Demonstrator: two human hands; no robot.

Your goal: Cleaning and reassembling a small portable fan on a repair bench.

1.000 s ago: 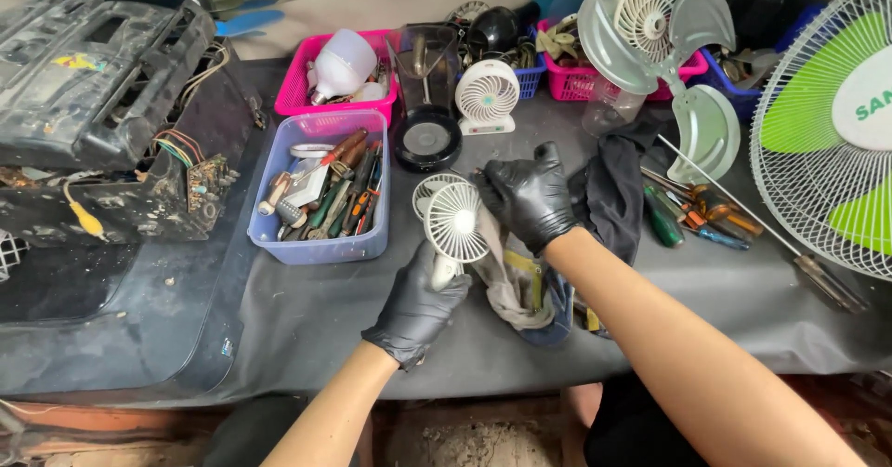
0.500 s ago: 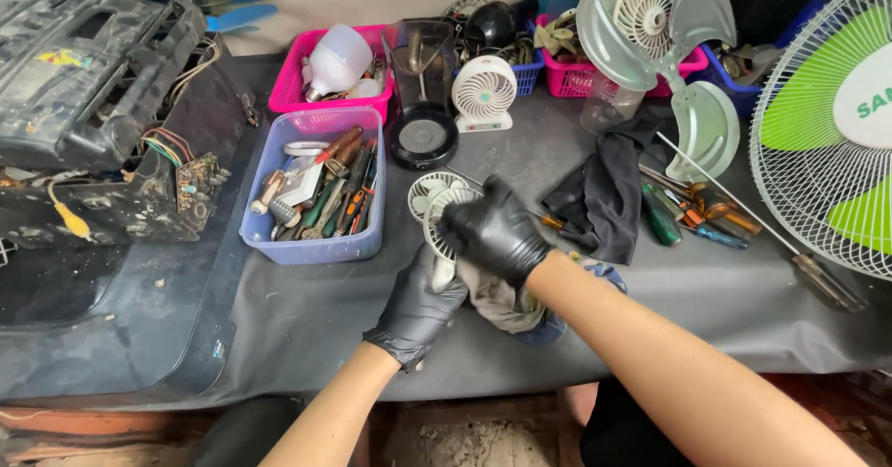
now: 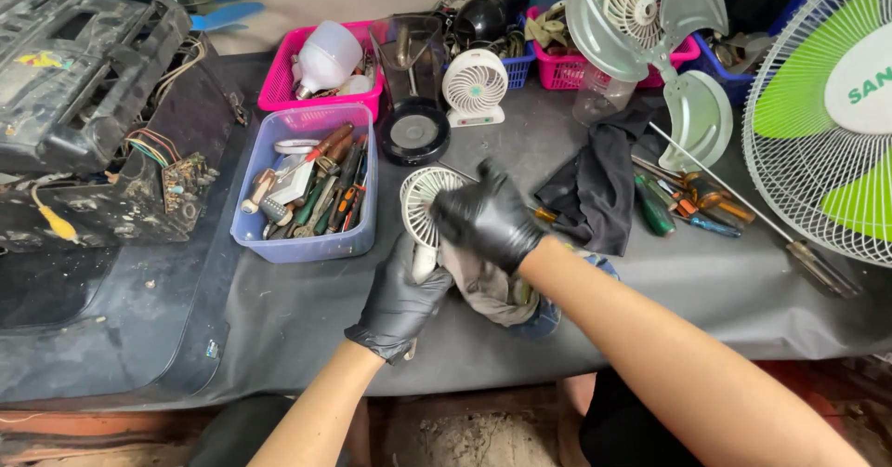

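Broadly, a grey-covered workbench point(image 3: 307, 309) bears everything listed; at far left, a large dismantled black appliance housing point(image 3: 79, 67) with loose coloured wires and a circuit board point(image 3: 186, 181); at far right, a big standing fan point(image 3: 827, 123) with white grille and green blades, partly out of frame; at the back, a pale translucent fan blade set point(image 3: 650, 30) with a white grille behind it; near the middle, a black cloth point(image 3: 599, 188) lying crumpled, with several screwdrivers point(image 3: 692, 209) just beside it; left of centre, a lavender plastic bin point(image 3: 265, 235) packed with hand tools; behind it, a pink basket point(image 3: 279, 86) holding a white bulb point(image 3: 325, 56); a dark clear container point(image 3: 409, 53) standing upright behind a round black lid point(image 3: 414, 134); a small white desk fan point(image 3: 475, 86) upright at the back.

At the bench's near edge, the left hand point(image 3: 401, 302), black-gloved, is clenched around the lower part of a small white handheld fan point(image 3: 423, 209), held upright between the bin and the black cloth; the right hand point(image 3: 485, 218), also black-gloved, presses a greyish rag point(image 3: 488, 290) against the fan's round grille, fingers curled over it; the rag hangs down below both hands.
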